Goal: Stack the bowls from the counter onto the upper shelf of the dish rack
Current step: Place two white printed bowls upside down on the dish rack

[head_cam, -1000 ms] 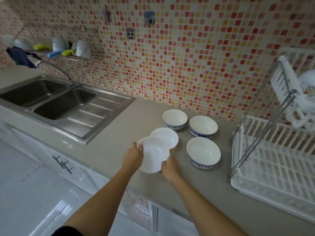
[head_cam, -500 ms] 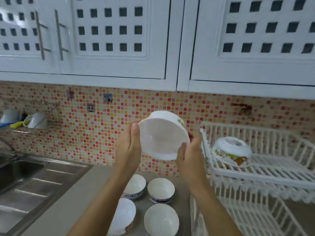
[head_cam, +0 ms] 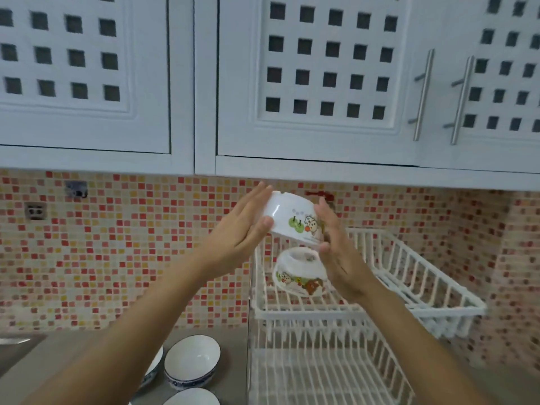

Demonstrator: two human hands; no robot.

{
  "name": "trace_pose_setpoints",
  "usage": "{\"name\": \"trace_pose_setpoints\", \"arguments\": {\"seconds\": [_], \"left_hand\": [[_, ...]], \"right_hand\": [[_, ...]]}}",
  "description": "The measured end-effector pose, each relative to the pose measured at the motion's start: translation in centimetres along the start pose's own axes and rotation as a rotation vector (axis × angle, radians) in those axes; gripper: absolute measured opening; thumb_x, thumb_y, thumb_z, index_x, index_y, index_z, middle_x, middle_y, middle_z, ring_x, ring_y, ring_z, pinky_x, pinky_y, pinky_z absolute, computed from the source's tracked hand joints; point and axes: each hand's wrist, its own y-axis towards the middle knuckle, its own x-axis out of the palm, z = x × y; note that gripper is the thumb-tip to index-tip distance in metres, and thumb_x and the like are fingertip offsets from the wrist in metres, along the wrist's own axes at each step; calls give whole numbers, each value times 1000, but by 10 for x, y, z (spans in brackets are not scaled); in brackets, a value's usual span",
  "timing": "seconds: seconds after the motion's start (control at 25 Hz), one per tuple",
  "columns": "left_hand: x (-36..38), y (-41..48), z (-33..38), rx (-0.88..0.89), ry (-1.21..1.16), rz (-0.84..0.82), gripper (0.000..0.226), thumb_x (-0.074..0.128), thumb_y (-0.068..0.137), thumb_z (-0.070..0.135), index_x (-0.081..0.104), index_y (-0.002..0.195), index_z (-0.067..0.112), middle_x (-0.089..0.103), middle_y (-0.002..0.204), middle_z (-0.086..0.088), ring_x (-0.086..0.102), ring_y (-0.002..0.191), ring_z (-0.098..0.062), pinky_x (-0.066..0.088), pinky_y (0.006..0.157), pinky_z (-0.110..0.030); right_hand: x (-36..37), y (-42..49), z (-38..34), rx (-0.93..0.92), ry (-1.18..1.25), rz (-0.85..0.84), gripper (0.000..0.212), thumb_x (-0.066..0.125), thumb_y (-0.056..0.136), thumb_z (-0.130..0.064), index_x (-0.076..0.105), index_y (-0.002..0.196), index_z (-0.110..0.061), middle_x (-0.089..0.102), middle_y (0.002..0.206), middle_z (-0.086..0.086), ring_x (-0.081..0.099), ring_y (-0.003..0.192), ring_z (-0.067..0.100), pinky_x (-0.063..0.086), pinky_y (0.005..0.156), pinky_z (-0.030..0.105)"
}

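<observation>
Bowl (head_cam: 293, 219) with cartoon print, turned upside down and tilted, hangs in the air above the dish rack's upper shelf (head_cam: 409, 276), pressed between both palms. Left hand (head_cam: 242, 229) and right hand (head_cam: 339, 252) reach forward, forearms raised, fingers (head_cam: 260, 194) straight and spread rather than curled. Another upturned bowl (head_cam: 301, 273) sits on that shelf just below. Blue-rimmed bowls (head_cam: 191, 361) remain on the tabletop (head_cam: 58, 363).
</observation>
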Motion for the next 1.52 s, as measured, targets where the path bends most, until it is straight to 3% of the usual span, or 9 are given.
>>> {"name": "trace_pose_setpoints", "arguments": {"seconds": [0.08, 0.16, 0.28, 0.44, 0.72, 0.92, 1.08, 1.32, 1.52], "left_hand": [[20, 12, -3, 17, -3, -55, 66, 22, 92, 52, 2, 149, 26, -4, 148, 25, 1, 134, 8, 10, 111, -27], [41, 20, -8, 33, 38, -149, 74, 23, 89, 60, -7, 149, 27, -18, 150, 23, -3, 136, 7, 8, 110, -28], [69, 32, -17, -15, 132, -325, 88, 37, 86, 65, -15, 147, 29, -28, 149, 21, 1, 143, -7, 17, 113, -39], [93, 50, -21, -166, 158, -446, 96, 52, 85, 56, -13, 149, 26, -20, 155, 15, -1, 146, -16, 15, 116, -44], [111, 57, -29, -232, 241, -503, 90, 60, 84, 46, 4, 150, 23, -5, 160, 3, 15, 145, -27, 18, 116, -43], [117, 58, -35, -251, 271, -523, 81, 65, 82, 42, 20, 146, 19, 9, 160, -3, 30, 138, -29, 29, 112, -43], [120, 59, -37, -241, 295, -564, 83, 66, 83, 39, 18, 146, 15, 18, 158, -6, 34, 136, -29, 33, 110, -43], [123, 60, -42, -249, 328, -604, 86, 65, 82, 43, 15, 148, 17, 5, 160, -5, 28, 140, -29, 29, 113, -43], [93, 58, -38, -240, 363, -476, 76, 47, 92, 46, 6, 150, 20, 3, 160, -3, 19, 145, -26, 23, 116, -44]], "right_hand": [[-16, -2, 22, 91, 75, -87, 51, 30, 81, -74, 11, 128, -66, -2, 144, -40, 32, 137, 10, 41, 105, 34], [-31, -3, 40, 153, 56, -197, 53, 36, 78, -75, 14, 126, -67, 7, 139, -43, 33, 134, 10, 44, 104, 42], [-41, -2, 64, 201, -60, -300, 68, 43, 77, -69, 18, 138, -50, 18, 141, -29, 26, 131, 4, 37, 109, 41], [-35, 5, 92, 309, -144, -430, 78, 60, 84, -47, 17, 147, -27, 9, 153, -14, 18, 136, 8, 25, 115, 40], [-18, 3, 116, 370, -217, -615, 78, 59, 87, -43, 8, 145, -31, -13, 158, -8, 15, 144, 20, 27, 114, 38], [-12, 2, 115, 357, -226, -651, 75, 61, 88, -38, 11, 143, -26, 10, 156, -2, 37, 128, 21, 37, 93, 28], [-7, 1, 118, 357, -236, -677, 76, 62, 87, -39, 11, 142, -26, 19, 152, 1, 40, 124, 22, 39, 93, 31], [-5, 1, 120, 398, -278, -739, 89, 64, 84, -44, 4, 146, -23, -3, 158, -5, 17, 143, 24, 28, 113, 47], [-4, 19, 94, 292, -433, -572, 77, 44, 94, -45, -1, 149, -16, -6, 159, 1, 0, 146, 16, 8, 117, 36]]}}
